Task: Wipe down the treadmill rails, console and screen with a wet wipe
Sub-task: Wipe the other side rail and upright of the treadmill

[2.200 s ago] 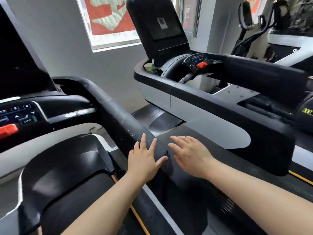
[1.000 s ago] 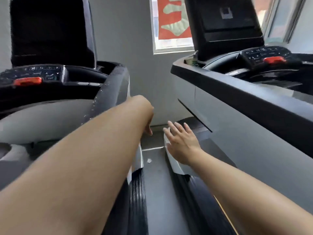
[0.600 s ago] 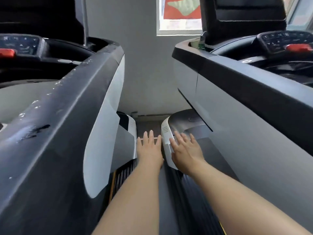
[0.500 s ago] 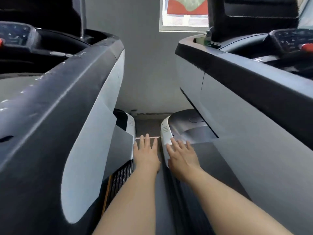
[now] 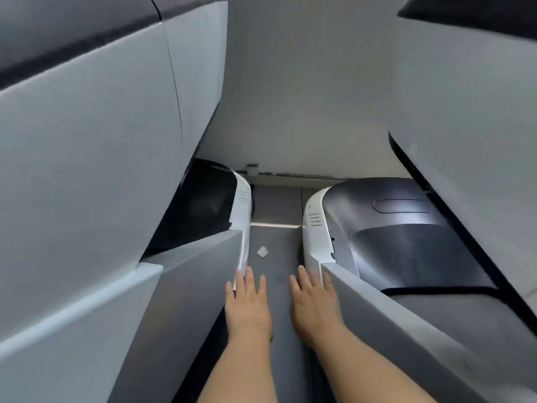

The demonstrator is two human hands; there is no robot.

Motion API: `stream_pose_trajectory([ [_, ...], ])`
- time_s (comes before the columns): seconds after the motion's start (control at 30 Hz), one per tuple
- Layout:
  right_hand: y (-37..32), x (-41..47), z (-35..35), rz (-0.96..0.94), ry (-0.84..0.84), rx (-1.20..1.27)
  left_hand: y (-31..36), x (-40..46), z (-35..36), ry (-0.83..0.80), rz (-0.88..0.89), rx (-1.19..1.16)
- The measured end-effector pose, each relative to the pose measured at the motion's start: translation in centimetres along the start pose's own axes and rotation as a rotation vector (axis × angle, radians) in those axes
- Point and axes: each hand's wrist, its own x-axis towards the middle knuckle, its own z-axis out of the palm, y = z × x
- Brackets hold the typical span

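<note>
Both hands reach forward and down into the narrow gap between two treadmills. The left hand [image 5: 247, 308] has its fingers straight and a little spread, and it holds nothing; its fingertips are just beside the front corner of the left treadmill's side panel [image 5: 200, 274]. The right hand [image 5: 314, 303] is the same, flat and empty, with its outer fingers against the corner of the right treadmill's side panel [image 5: 374, 298].

A small crumpled white piece [image 5: 262, 251], probably the wet wipe, lies on the grey floor [image 5: 276, 205] just ahead of the left hand's fingertips, not touched by either hand.

Compared with two seconds ago, the hands have left the black rail and the view has dropped low, so the consoles and screens are out of sight now. I judge that the wiping is interrupted: the person must first pick up this piece, and the left hand is nearest to it.
</note>
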Motion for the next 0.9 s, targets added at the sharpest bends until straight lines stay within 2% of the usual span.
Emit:
stream_pose_trajectory([
  [0.3,3.3,18.2,1.7,-0.081,-0.056,-0.001,1.9,18.7,0.3,-0.008,-0.039,-0.121],
  [0.47,5.4,27.4,6.1,-0.072,-0.117,-0.018,3.5,28.5,2.7,-0.057,0.0,-0.096],
  [0.7,7.2,39.8,12.2,-0.042,-0.153,0.018,4.4,42.5,8.6,-0.106,0.045,-0.095],
  [0.9,8.6,50.1,21.1,-0.084,-0.178,0.007,6.3,54.8,18.0,-0.158,0.006,-0.231],
])
